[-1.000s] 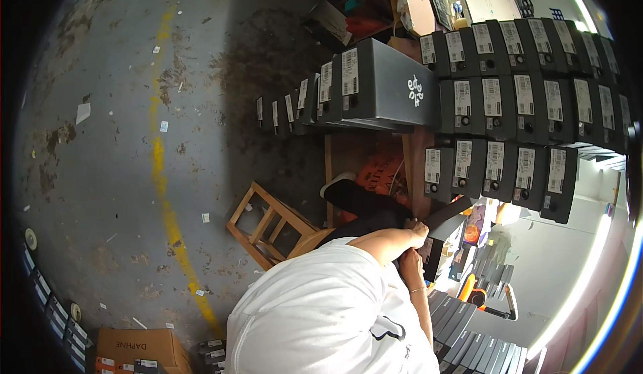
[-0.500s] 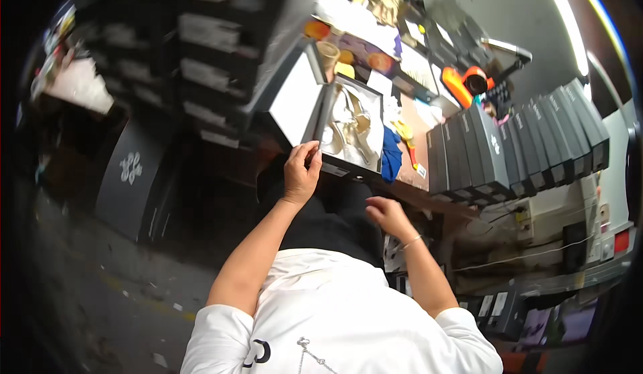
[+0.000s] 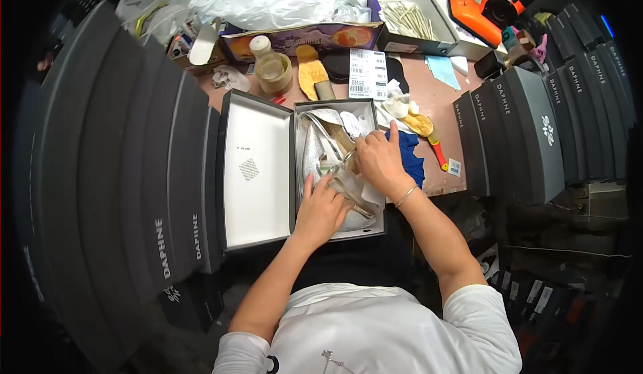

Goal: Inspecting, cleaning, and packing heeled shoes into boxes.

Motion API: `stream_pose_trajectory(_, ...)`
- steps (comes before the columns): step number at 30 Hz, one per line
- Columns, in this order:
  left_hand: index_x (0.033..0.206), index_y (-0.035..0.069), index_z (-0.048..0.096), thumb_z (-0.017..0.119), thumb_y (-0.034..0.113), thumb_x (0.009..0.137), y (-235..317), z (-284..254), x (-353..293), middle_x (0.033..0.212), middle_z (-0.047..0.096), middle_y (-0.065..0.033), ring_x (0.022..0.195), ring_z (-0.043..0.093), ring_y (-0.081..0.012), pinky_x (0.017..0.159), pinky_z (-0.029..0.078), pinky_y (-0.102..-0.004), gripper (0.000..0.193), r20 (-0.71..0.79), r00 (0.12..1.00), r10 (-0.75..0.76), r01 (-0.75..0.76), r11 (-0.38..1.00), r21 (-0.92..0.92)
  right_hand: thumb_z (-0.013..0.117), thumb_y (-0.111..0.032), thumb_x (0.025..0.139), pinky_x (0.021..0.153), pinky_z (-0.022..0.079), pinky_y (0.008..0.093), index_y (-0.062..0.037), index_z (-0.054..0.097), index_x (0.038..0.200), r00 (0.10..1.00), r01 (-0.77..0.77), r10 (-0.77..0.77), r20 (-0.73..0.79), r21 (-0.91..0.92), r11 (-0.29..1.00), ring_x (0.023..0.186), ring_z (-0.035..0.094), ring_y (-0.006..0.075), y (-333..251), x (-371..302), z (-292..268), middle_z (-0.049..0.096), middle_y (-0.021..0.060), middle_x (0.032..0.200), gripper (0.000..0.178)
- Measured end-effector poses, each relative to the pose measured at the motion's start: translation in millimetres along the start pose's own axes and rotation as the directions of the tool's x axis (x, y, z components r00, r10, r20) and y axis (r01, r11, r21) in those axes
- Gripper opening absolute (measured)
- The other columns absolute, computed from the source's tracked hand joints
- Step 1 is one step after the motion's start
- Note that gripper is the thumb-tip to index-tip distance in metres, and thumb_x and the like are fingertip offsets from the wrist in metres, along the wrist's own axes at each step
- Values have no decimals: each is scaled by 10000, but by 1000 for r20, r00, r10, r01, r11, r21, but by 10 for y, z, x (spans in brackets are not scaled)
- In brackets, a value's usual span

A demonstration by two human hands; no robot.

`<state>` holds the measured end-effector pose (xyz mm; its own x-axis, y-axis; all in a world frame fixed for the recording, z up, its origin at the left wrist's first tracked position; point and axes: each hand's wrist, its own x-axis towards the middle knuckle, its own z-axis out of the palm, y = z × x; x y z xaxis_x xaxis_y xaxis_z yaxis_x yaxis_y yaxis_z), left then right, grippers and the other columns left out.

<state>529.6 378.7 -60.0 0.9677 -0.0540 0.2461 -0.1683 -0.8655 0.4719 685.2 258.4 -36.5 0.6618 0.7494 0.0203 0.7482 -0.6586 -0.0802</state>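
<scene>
A dark shoe box (image 3: 380,223) lies open in front of me, its white-lined lid (image 3: 249,193) hinged out to the left. Inside rest silver sandals (image 3: 312,150) with metallic straps, on pale tissue paper. My left hand (image 3: 320,212) reaches over the box's near edge, its bent fingers at the straps of the nearer sandal (image 3: 355,221). From the right, my right hand (image 3: 384,166) grips near the buckle area with its thumb and fingers, the index finger raised. Both hands partly hide the straps, so the exact hold is not fully visible.
Stacked dark shoe boxes (image 3: 181,173) stand close on my left, more boxes (image 3: 516,133) on my right. Behind are a bottle (image 3: 261,47), a yellow cloth (image 3: 310,71), a label sheet (image 3: 368,74) and a carton (image 3: 301,39) of plastic. A red-handled brush (image 3: 438,152) lies beside blue cloth (image 3: 411,160).
My view has turned down toward the box. My left hand has moved from the box's front corner into it, and my right hand has risen from near my lap onto the sandals.
</scene>
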Motion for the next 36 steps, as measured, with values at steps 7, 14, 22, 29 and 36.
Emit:
stream_pose_trajectory(7, 953, 14, 660, 647, 138, 839, 15, -161, 117, 1014, 627, -104, 1101, 550, -286, 1009, 385, -452, 169, -20, 979, -204, 186, 926, -330, 557, 27, 808, 1031, 333, 476, -79, 645, 1054, 985, -26, 137, -105, 693, 720, 953, 605, 271, 458, -185, -207, 653, 87, 912, 283)
stream_pose_trajectory(14, 1161, -78, 592, 458, 293, 1006, -135, -1291, 245, 1114, 637, -148, 1085, 578, -205, 981, 433, -349, 423, -183, 853, -488, 116, 519, -847, 584, -32, 763, 799, 453, 356, -78, 626, 999, 884, 465, -392, -257, 589, 662, 835, 602, 283, 309, -431, -745, 639, 71, 855, 245)
stream_pose_trajectory(22, 1369, 1, 366, 734, 434, 808, 400, -625, -433, 1117, 606, -145, 966, 638, -205, 807, 551, -340, 799, 779, 614, 122, 767, -323, -554, 574, -129, 777, 865, 448, 353, -73, 558, 876, 637, 771, -668, -386, 289, 568, 841, 593, 218, -166, -624, -817, 569, 66, 795, 115)
stream_pose_trajectory(29, 1084, -64, 510, 443, 287, 953, 157, -1170, -619, 948, 624, -177, 647, 617, -145, 508, 484, -220, 381, 375, 662, -648, 369, -154, -917, 641, -90, 871, 711, 525, 322, 24, 620, 1083, 989, 100, 37, -143, 830, 548, 842, 667, 272, 147, -558, -799, 658, 182, 959, 241)
stream_pose_trajectory(36, 1242, -84, 469, 502, 170, 877, 90, -955, -581, 1074, 632, -224, 897, 680, -271, 759, 579, -339, 447, 413, 757, -506, 328, -253, -910, 723, -284, 768, 631, 512, 459, 5, 568, 945, 963, 60, -167, 210, 435, 898, 699, 648, 386, -517, -688, 260, 650, 204, 739, 373)
